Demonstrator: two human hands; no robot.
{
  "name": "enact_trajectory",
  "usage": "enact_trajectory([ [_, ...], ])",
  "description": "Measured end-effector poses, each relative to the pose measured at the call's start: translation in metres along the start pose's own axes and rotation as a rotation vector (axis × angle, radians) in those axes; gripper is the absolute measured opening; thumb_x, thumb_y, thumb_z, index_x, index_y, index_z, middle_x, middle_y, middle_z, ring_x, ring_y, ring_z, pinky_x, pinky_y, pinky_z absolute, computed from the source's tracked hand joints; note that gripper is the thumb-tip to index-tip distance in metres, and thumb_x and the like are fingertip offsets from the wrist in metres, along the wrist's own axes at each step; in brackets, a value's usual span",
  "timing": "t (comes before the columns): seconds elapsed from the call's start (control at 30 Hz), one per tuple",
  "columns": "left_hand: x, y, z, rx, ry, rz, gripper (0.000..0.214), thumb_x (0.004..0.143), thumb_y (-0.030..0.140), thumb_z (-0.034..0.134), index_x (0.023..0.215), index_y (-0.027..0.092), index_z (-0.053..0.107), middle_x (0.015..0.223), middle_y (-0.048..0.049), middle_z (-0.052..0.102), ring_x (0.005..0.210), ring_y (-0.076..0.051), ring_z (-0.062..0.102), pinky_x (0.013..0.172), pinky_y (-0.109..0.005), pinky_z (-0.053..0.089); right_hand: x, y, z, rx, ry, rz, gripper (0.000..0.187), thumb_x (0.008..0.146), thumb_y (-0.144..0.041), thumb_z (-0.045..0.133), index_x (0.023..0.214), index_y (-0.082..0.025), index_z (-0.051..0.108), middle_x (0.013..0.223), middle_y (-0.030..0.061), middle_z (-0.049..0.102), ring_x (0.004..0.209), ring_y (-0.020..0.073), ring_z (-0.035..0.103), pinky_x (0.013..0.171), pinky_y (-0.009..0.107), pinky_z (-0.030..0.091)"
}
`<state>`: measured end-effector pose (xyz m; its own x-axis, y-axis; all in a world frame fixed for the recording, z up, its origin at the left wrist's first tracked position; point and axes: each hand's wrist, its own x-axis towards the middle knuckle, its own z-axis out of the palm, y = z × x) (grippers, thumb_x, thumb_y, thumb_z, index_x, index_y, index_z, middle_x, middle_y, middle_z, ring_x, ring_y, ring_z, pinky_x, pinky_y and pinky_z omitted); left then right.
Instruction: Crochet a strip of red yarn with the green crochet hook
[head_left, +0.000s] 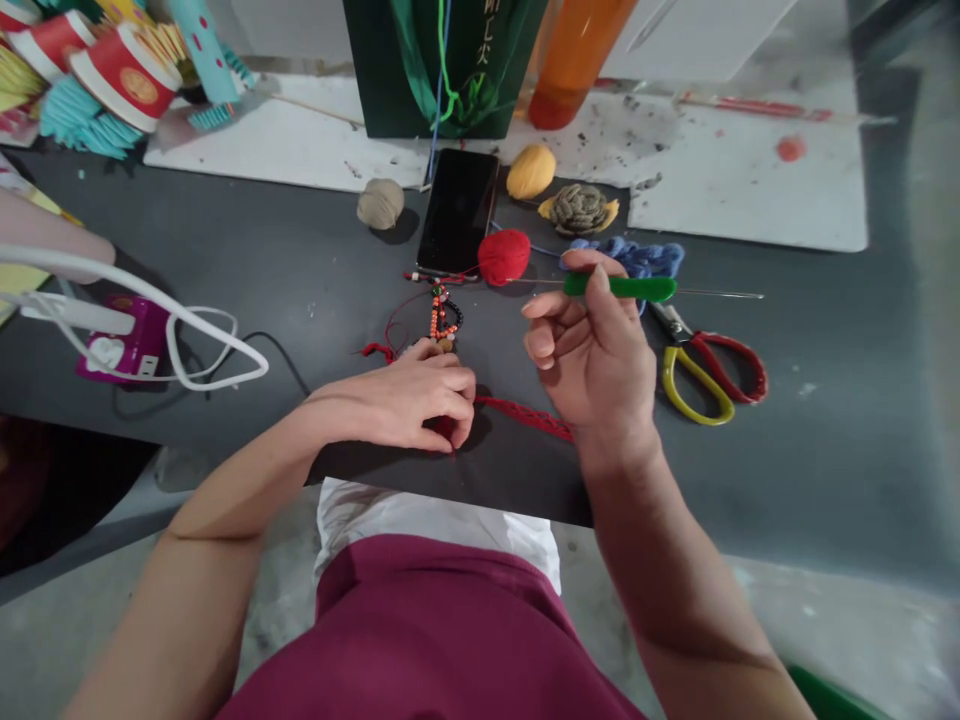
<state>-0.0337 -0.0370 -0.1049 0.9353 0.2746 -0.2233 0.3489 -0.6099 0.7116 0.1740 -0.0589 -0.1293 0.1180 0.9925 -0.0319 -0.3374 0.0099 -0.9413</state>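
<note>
On the dark table near its front edge, my left hand is bent with its fingers closed on a red knitted strip. The strip runs out rightward, passing behind my right wrist. Raised to the right, my right hand pinches a green-handled crochet hook between thumb and fingers. Its thin metal shaft points right; the tip is too fine to make out. A red yarn ball sits left of the hook. Beyond my left hand lies a beaded bracelet with red cord.
Scissors with red and yellow handles lie right of my right hand, by blue knitted work. Behind are a phone, yellow yarn ball, beige yarn ball, orange bottle and green bag. A purple power strip with cables stands left.
</note>
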Motion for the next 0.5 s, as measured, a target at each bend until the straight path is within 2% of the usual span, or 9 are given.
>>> enact_trajectory([
  [0.07, -0.001, -0.002, -0.005, -0.08, 0.003, -0.015, 0.012, 0.091, 0.022, 0.075, 0.079, 0.022, 0.075, 0.088, 0.0005, 0.073, 0.095, -0.019, 0.062, 0.108, -0.043, 0.026, -0.003, -0.001, 0.004, -0.003, -0.003, 0.016, 0.026, 0.098, -0.056, 0.064, 0.104, -0.031, 0.064, 0.076, -0.0025, 0.077, 0.051, 0.0135, 0.065, 0.043, 0.025, 0.047],
  [0.13, -0.004, -0.003, -0.013, -0.197, 0.069, -0.058, 0.013, 0.093, 0.025, 0.072, 0.08, 0.022, 0.073, 0.081, 0.0023, 0.074, 0.086, -0.016, 0.063, 0.105, -0.041, 0.031, -0.006, 0.0, 0.009, -0.014, -0.013, 0.038, 0.03, 0.097, -0.058, 0.065, 0.102, -0.028, 0.062, 0.079, -0.0012, 0.079, 0.056, 0.0146, 0.07, 0.049, 0.025, 0.053],
  [0.23, -0.009, -0.003, -0.022, -0.435, 0.33, -0.182, 0.012, 0.092, 0.03, 0.07, 0.086, 0.021, 0.071, 0.083, 0.0002, 0.074, 0.08, -0.015, 0.063, 0.088, -0.034, 0.044, -0.01, 0.003, 0.017, -0.051, -0.045, 0.032, 0.032, 0.095, -0.058, 0.068, 0.099, -0.027, 0.063, 0.085, 0.0, 0.081, 0.07, 0.0165, 0.076, 0.066, 0.029, 0.061],
  [0.33, -0.011, -0.005, -0.024, -0.674, 0.598, -0.282, 0.02, 0.088, 0.038, 0.075, 0.089, 0.019, 0.07, 0.082, -0.0007, 0.069, 0.074, -0.014, 0.06, 0.071, -0.028, 0.046, -0.014, 0.007, 0.021, -0.086, -0.091, 0.034, 0.031, 0.093, -0.058, 0.072, 0.097, -0.028, 0.066, 0.085, -0.0003, 0.079, 0.076, 0.0174, 0.076, 0.079, 0.034, 0.063],
  [0.4, -0.009, -0.008, -0.022, -0.791, 0.69, -0.304, 0.028, 0.082, 0.043, 0.081, 0.087, 0.018, 0.069, 0.076, 0.0008, 0.065, 0.067, -0.012, 0.056, 0.065, -0.026, 0.044, -0.016, 0.009, 0.022, -0.106, -0.116, 0.052, 0.032, 0.092, -0.06, 0.073, 0.096, -0.028, 0.069, 0.086, -0.0001, 0.077, 0.077, 0.0174, 0.074, 0.079, 0.034, 0.062],
  [0.5, -0.003, -0.013, -0.017, -0.914, 0.731, -0.303, 0.036, 0.075, 0.046, 0.087, 0.084, 0.018, 0.068, 0.074, 0.0013, 0.063, 0.065, -0.011, 0.055, 0.062, -0.024, 0.044, -0.018, 0.011, 0.02, -0.187, -0.141, 0.04, 0.033, 0.093, -0.06, 0.071, 0.094, -0.027, 0.072, 0.086, -0.0002, 0.073, 0.078, 0.0159, 0.069, 0.076, 0.031, 0.059],
])
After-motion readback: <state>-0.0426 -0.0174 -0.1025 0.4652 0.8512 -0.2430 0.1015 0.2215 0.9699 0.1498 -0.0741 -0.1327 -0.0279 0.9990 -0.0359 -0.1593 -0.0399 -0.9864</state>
